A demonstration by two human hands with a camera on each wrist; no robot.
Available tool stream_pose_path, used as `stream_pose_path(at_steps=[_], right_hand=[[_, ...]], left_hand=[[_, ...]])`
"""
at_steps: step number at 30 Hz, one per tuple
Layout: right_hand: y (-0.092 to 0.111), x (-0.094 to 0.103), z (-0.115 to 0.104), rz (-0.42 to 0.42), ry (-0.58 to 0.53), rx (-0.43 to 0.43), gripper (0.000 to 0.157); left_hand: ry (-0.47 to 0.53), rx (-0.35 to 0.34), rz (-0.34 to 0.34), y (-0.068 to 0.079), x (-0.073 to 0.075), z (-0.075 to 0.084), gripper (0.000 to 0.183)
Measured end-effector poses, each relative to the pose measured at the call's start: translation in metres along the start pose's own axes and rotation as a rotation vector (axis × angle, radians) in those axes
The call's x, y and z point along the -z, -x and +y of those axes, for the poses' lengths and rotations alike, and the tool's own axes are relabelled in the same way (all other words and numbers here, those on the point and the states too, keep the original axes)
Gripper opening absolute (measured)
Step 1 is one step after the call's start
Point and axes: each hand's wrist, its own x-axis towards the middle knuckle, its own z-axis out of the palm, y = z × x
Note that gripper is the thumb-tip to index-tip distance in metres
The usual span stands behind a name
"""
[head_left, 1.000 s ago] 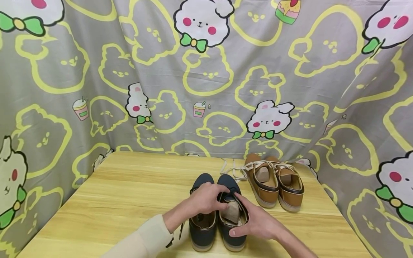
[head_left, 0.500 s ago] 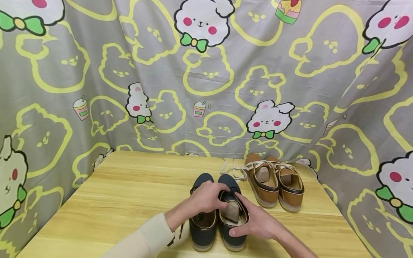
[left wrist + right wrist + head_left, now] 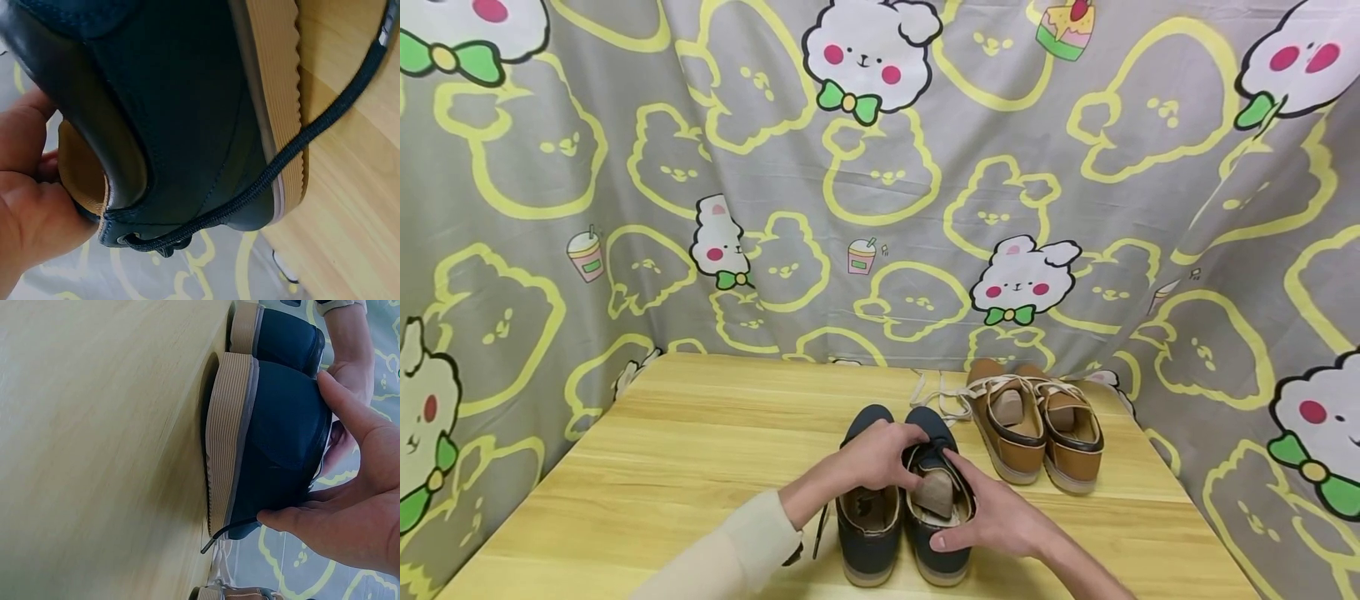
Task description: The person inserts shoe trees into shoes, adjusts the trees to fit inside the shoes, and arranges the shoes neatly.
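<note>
A pair of navy lace-up shoes stands side by side near the front, toes pointing away. My left hand (image 3: 876, 458) reaches over the left navy shoe (image 3: 868, 550) and holds the inner side of the right navy shoe (image 3: 928, 420) by its laces and collar. On that shoe's outer side, my right hand (image 3: 1003, 517) grips with thumb at the heel collar and fingers further forward. Between the hands shows its beige tongue (image 3: 935, 493). A loose dark lace (image 3: 312, 128) hangs from the left navy shoe in the left wrist view. Another lace end (image 3: 220, 536) trails by the right shoe's sole.
Brown shoes (image 3: 1022, 458) with loose white laces (image 3: 951, 404) stand behind, to the right, on the wooden table (image 3: 700, 425). A grey curtain (image 3: 790, 175) with cartoon prints surrounds the table's back and sides.
</note>
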Motion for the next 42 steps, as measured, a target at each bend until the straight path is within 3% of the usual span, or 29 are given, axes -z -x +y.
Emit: stream_pose_path(at_steps=[10, 20, 42], right_hand=[[-0.0004, -0.0012, -0.0003, 0.004, 0.002, -0.016, 0.115], [-0.0002, -0.0016, 0.0003, 0.01, -0.003, -0.019, 0.116], [0.0007, -0.0052, -0.0021, 0.037, 0.008, -0.009, 0.118]], left_hand=[[0.003, 0.0, 0.023, -0.0008, -0.0005, -0.0001, 0.054], [-0.015, 0.054, 0.023, -0.0034, -0.0033, 0.0019, 0.054], [0.009, 0.045, 0.049, -0.002, -0.0055, 0.0028, 0.048]])
